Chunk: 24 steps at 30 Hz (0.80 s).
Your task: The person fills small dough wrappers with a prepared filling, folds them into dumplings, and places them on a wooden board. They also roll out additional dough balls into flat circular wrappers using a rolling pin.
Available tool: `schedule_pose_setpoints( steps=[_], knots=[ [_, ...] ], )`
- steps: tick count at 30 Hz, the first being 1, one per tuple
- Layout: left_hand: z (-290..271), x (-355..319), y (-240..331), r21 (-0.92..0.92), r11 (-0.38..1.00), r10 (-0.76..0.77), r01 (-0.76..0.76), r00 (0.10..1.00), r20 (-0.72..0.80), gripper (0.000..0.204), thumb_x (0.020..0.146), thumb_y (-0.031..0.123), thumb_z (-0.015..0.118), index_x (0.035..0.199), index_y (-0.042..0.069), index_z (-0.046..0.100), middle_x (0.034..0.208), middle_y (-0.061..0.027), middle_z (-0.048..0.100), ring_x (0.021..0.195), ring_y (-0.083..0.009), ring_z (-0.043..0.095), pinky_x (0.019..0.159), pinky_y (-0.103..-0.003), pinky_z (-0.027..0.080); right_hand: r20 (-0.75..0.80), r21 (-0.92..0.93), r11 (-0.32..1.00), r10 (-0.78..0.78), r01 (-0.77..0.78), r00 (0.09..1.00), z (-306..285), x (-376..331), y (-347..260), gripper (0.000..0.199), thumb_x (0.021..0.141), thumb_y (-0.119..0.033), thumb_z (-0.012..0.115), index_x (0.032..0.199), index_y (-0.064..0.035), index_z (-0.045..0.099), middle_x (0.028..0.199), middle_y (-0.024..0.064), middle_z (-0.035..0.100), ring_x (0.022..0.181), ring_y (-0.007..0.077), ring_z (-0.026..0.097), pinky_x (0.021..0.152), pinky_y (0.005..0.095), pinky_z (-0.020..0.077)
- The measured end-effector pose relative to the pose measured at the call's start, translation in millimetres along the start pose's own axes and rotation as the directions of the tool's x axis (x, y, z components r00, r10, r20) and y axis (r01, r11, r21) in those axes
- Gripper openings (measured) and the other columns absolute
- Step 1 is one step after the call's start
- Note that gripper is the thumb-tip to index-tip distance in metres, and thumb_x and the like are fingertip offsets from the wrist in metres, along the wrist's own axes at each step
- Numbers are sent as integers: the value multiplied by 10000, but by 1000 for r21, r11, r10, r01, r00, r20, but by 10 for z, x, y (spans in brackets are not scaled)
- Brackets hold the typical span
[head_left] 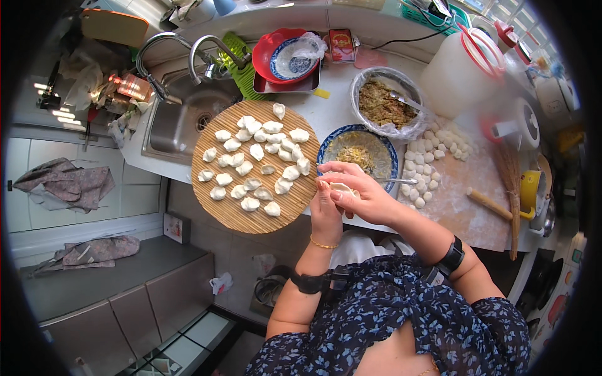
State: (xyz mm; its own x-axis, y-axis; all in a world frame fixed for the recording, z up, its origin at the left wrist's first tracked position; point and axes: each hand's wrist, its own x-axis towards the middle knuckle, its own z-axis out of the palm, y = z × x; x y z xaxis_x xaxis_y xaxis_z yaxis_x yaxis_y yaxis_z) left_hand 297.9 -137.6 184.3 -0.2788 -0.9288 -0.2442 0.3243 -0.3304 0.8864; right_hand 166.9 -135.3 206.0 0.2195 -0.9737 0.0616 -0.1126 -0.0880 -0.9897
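Observation:
A pale dumpling (342,188) is pinched between my two hands, in front of the counter's near edge. My left hand (327,212) is closed at its left side, thumb and fingertips against the dough. From the right, my right hand (375,199) curls round it, fingers pressing on the edge; part of the dumpling is hidden by them. Just beyond stands a blue-rimmed bowl (322,152) with yellowish filling (355,156) and a spoon (401,181). To the left, a round slatted board (251,220) bears several finished dumplings (256,151).
Small dough pieces (421,169) lie on a floured board (467,219) with a rolling pin (489,204) and a straw brush (512,207). Behind are a plastic-lined bowl of filling (382,105), a red basin (264,53) and a white container (454,75). A sink (164,135) is at left.

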Motion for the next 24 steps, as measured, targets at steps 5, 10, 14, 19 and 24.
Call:
schedule_pose_setpoints(
  steps=[5,10,14,19,24],
  knots=[
    [-101,-52,-59,167,981,115,-101,990,-77,528,997,478,325,947,14,571,702,-57,585,568,-133,559,495,-248,436,-80,137,990,50,-39,996,243,72,32,290,956,-197,445,1100,-4,605,1158,130,587,939,195,580,755,303,476],
    [-214,-131,-67,559,792,353,-245,931,-93,503,1013,405,338,937,-20,596,716,-97,618,678,-190,622,598,-313,467,-204,-64,986,-165,155,965,454,48,41,241,916,-110,428,990,38,603,1018,191,641,987,344,612,886,390,477],
    [-365,-121,21,207,978,46,-22,993,-113,538,1004,457,314,1077,-18,557,941,-115,643,797,-207,643,689,-325,523,-35,-3,992,-123,123,992,470,111,208,314,955,-216,447,1107,35,561,1118,212,583,1087,341,556,945,390,430],
    [-688,-7,236,-187,949,-219,253,958,186,582,993,488,317,1289,-1,426,1150,-117,585,939,-185,617,848,-337,513,139,265,961,45,-81,989,279,164,527,646,981,-464,386,1403,22,328,1393,164,416,1268,269,417,1071,367,302],
    [-1011,440,319,73,977,-200,200,980,-16,305,970,146,499,1219,-18,438,1078,-132,587,882,-179,618,788,-322,538,168,330,860,353,-390,920,-29,-155,649,482,983,-316,467,1316,31,458,1216,119,583,1123,189,543,979,325,414]
  ],
)
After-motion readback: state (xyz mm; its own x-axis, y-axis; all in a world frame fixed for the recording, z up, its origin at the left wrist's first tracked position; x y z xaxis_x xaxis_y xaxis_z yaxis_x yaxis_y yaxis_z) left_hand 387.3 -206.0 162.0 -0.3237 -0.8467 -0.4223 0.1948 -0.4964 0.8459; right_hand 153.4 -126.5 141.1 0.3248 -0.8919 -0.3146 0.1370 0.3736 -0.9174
